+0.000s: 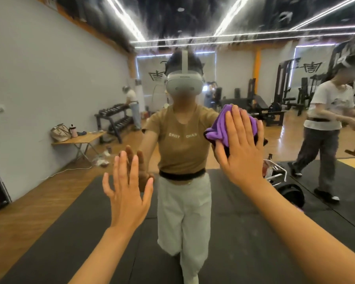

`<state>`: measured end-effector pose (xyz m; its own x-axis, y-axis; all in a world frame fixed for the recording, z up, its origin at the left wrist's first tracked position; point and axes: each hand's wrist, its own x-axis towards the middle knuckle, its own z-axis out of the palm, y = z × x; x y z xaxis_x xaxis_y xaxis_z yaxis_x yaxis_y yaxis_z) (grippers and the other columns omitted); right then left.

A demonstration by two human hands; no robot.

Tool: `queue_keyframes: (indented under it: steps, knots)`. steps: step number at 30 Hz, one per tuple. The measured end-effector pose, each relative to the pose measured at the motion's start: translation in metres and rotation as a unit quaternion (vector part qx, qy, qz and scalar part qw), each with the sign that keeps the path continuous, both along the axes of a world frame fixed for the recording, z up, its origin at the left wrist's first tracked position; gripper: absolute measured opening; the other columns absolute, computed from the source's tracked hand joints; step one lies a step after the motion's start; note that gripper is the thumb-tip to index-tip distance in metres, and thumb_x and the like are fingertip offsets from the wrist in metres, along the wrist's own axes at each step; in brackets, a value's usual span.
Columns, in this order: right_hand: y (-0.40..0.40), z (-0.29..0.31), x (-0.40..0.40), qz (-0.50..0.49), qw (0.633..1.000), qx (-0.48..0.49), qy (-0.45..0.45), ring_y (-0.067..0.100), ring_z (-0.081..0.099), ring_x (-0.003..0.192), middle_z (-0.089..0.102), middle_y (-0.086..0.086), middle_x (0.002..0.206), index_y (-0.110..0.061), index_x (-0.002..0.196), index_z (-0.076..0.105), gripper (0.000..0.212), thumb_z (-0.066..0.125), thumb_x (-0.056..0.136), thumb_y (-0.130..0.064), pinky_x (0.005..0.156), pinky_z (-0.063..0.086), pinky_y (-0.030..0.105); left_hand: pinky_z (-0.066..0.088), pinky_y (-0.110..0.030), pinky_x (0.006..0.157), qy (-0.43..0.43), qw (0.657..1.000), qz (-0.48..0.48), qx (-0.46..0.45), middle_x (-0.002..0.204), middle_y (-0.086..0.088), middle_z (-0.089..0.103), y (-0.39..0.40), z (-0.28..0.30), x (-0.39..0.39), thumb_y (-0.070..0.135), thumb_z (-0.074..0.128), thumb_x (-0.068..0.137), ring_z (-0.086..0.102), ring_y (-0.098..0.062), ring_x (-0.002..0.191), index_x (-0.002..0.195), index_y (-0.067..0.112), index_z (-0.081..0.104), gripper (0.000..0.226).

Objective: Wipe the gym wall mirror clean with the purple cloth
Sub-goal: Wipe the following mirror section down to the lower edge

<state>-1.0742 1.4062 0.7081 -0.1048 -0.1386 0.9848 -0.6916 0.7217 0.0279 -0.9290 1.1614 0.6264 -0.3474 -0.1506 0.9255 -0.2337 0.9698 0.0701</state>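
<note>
- Right hand (pixel 241 144), right of centre: fingers straight and together, palm flat on the cloth (pixel 221 128), pressing it onto the mirror (pixel 55 64). Not clamped round it, just pinned.
- Left hand (pixel 127 193), lower centre-left: fingers spread, holding nothing, fingertips at or just off the glass. Can't tell which, though the reflected hand sits right behind it.
- Biggest risk imo: cloth only held by palm pressure, so a fast sweep or a bit less push could let it slide out and drop to the mat (pixel 234 242).
- Cloth looks bunched into folds, not flat. Probably means uneven contact and streaks left behind.
- Bare left palm on glass would likely leave fresh prints right where wiping is needed.
- Top of frame shows hazy smears across the reflected ceiling lights. High up, so a stretch could mean less pressure and missed patches.
- Materials: cloth soft, plush, microfibre-looking, purple, with something dark at its lower edge. Could be its shadow or reflection, hard to say.
- Mirror hard, flat, glossy, filling nearly the whole frame.
- Mat dark, matte, rubbery-looking; wood floor at lower left shiny.
</note>
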Motion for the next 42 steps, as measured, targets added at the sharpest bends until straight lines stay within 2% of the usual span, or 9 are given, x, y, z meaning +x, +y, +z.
queue_keyframes:
  steps: [5,14,19,26,29,33,37,39,42]
  knots:
    - [-0.008,-0.049,-0.003,-0.016,0.998,-0.04,0.036,0.027,0.022,0.154,0.025,0.008,0.165,-0.015,0.157,0.033,0.061,0.046,0.1,-0.033,0.125,0.012,0.052,-0.002,-0.045,0.125,0.019,1.0,-0.008,-0.004,0.17,-0.005,0.0,-0.016,-0.016,-0.008,0.054,0.024,0.104,0.002,-0.024,0.157,0.162,0.015,0.013,0.07]
    - [-0.001,-0.144,-0.005,-0.025,0.998,-0.017,0.058,0.025,0.022,0.155,0.027,0.006,0.166,-0.019,0.158,0.031,0.065,0.046,0.097,-0.035,0.123,0.018,0.056,0.001,-0.05,0.125,0.12,0.992,0.007,-0.048,0.168,-0.015,0.009,-0.021,-0.026,-0.037,0.04,0.027,0.104,0.002,-0.027,0.156,0.16,0.008,0.013,0.066]
    - [0.002,-0.13,-0.008,-0.027,0.998,-0.003,0.065,0.019,0.019,0.155,0.024,0.001,0.167,-0.025,0.16,0.024,0.066,0.041,0.098,-0.04,0.126,0.009,0.049,0.0,-0.048,0.125,0.137,0.989,0.004,-0.054,0.169,-0.011,0.006,-0.023,-0.027,-0.039,0.043,0.025,0.103,0.005,-0.028,0.156,0.161,0.011,0.011,0.068]
    - [0.015,-0.002,-0.014,-0.027,0.999,-0.001,0.046,0.007,0.004,0.154,0.015,-0.005,0.169,-0.029,0.161,0.02,0.063,0.027,0.101,-0.048,0.125,-0.006,0.035,-0.002,-0.045,0.125,0.142,0.988,-0.016,-0.065,0.17,-0.005,0.0,-0.026,-0.028,-0.04,0.047,0.023,0.104,0.0,-0.022,0.157,0.163,0.02,0.004,0.068]
    - [0.015,0.01,-0.011,-0.038,0.998,-0.023,0.034,0.009,0.006,0.155,0.014,-0.008,0.169,-0.032,0.161,0.021,0.066,0.024,0.098,-0.052,0.124,-0.007,0.036,-0.004,-0.042,0.125,0.149,0.987,-0.019,-0.063,0.17,-0.003,0.0,-0.029,-0.029,-0.042,0.05,0.019,0.104,-0.001,-0.02,0.157,0.163,0.02,0.005,0.068]
    - [0.012,-0.028,-0.009,-0.022,0.998,-0.054,0.022,0.008,0.002,0.156,0.011,-0.009,0.169,-0.03,0.162,0.021,0.071,0.027,0.096,-0.056,0.127,-0.004,0.041,-0.003,-0.042,0.125,0.154,0.986,-0.019,-0.067,0.17,-0.003,0.0,-0.033,-0.031,-0.046,0.053,0.016,0.104,-0.002,-0.019,0.157,0.163,0.02,0.005,0.068]
    - [0.009,-0.106,-0.005,-0.034,0.998,-0.036,0.034,0.007,0.001,0.156,0.009,-0.009,0.169,-0.024,0.161,0.025,0.07,0.037,0.098,-0.052,0.126,-0.005,0.034,-0.004,-0.041,0.125,0.158,0.985,-0.011,-0.068,0.17,-0.004,0.002,-0.032,-0.031,-0.046,0.053,0.016,0.104,0.0,-0.02,0.157,0.162,0.017,0.01,0.069]
    - [0.009,-0.143,-0.004,-0.067,0.996,-0.021,0.055,0.009,0.004,0.156,0.009,-0.007,0.17,-0.022,0.16,0.03,0.07,0.041,0.096,-0.048,0.125,-0.006,0.031,-0.004,-0.042,0.125,0.156,0.985,-0.015,-0.068,0.17,-0.003,-0.001,-0.033,-0.031,-0.047,0.054,0.015,0.104,-0.002,-0.02,0.157,0.163,0.017,0.008,0.069]
    - [0.012,-0.167,-0.006,-0.073,0.996,-0.003,0.057,0.016,0.016,0.155,0.015,-0.005,0.17,-0.024,0.16,0.028,0.07,0.042,0.096,-0.048,0.126,0.004,0.039,-0.005,-0.043,0.125,0.154,0.985,-0.022,-0.071,0.17,-0.003,-0.003,-0.032,-0.031,-0.048,0.054,0.013,0.104,-0.003,-0.021,0.157,0.163,0.017,0.006,0.069]
